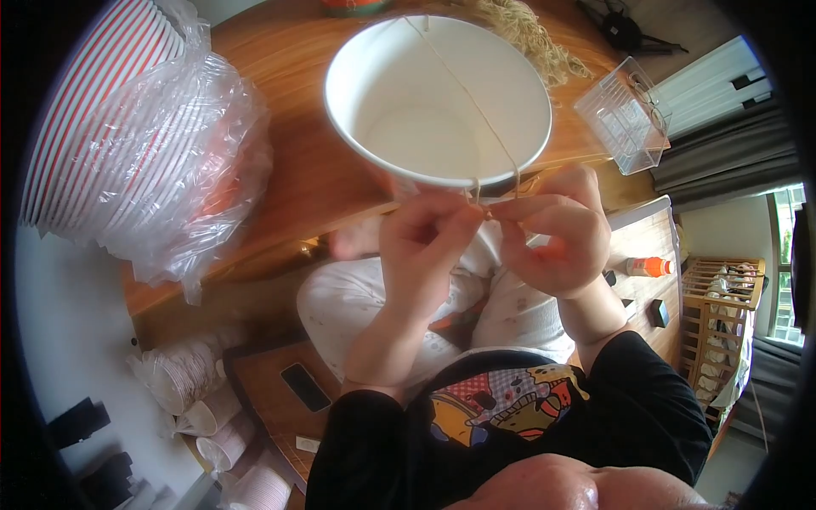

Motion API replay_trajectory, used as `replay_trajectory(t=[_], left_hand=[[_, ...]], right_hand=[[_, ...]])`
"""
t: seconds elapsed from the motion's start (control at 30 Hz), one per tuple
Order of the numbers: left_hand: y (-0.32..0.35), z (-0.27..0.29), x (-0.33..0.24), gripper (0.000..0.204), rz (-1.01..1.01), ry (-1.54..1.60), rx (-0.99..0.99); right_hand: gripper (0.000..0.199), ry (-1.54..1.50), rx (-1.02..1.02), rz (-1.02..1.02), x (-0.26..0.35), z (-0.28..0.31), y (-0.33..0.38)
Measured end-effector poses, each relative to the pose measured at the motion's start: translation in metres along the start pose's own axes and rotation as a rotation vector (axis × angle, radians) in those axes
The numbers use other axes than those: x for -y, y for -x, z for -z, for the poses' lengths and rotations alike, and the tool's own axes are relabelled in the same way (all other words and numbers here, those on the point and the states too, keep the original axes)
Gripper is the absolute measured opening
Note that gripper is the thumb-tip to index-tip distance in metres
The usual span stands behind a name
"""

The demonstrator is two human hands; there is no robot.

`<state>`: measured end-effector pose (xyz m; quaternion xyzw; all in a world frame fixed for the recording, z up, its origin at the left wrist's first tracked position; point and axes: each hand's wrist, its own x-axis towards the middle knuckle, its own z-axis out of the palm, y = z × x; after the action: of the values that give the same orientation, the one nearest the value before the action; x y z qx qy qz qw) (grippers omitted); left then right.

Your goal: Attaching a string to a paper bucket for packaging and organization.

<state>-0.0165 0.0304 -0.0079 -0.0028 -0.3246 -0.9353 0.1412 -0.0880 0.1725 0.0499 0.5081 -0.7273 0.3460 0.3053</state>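
A large white paper bucket [408,127] stands open end up on the wooden table in front of me. One length of thin tan string [469,89] runs across its mouth from the far rim to the near rim, where its ends come down to my fingers. My left hand [425,242] pinches the string just below the near rim, thumb against forefinger. Close beside it, my right hand [557,234] pinches the string too, its fingers curled. The fingertips of both hands nearly meet, and the exact crossing of the string between them is too small to make out.
Stacked red-and-white striped buckets [102,119] in clear plastic stand at the left. Loose tan strings [531,38] lie behind the bucket, with a clear plastic basket [625,115] to the right. A phone [305,387] lies at lower left; an orange-labelled bottle [650,267] is farther right.
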Motion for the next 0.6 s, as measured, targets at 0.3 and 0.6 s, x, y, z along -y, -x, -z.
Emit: replay_trajectory(t=[0.3, 0.6], left_hand=[[0.0004, 0.0005, 0.0025, 0.009, -0.098, -0.03, -0.051], [-0.001, 0.0064, -0.0009, 0.007, -0.071, 0.044, -0.001]], right_hand=[[0.04, 0.035, -0.067, -0.005, 0.0037, -0.0058, -0.0014], [0.039, -0.089, -0.025, -0.04, 0.0026, -0.0015, -0.0033]])
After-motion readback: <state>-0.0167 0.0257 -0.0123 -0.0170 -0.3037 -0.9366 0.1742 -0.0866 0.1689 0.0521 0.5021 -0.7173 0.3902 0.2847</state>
